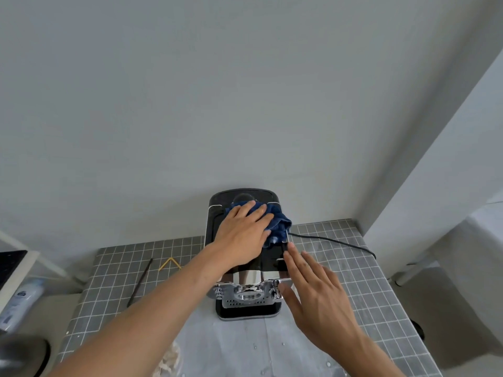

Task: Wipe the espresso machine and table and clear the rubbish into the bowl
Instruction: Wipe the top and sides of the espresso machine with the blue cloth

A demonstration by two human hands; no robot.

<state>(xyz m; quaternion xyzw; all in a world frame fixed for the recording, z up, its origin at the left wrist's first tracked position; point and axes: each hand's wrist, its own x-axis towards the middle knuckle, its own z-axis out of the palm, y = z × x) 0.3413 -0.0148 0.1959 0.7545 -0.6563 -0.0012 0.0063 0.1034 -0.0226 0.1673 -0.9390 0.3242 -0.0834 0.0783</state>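
A black and chrome espresso machine [268, 257] stands on the grey gridded table [362, 281] against the wall. My left hand [242, 235] lies flat on a blue cloth [280, 225] and presses it onto the machine's top. My right hand [315, 289] is flat with its fingers apart against the machine's right side. A dark thin stick [140, 281] and a bent yellow strip [170, 263] lie on the table to the left. Crumpled pale rubbish [170, 357] shows near the front edge, partly hidden by my left arm.
A black cable [332, 242] runs from the machine to the right across the table. A plastic bottle [19, 303] stands at the far left below a white shelf. A dark rounded object [21, 352] sits in the bottom left corner. The white wall [245, 104] rises behind.
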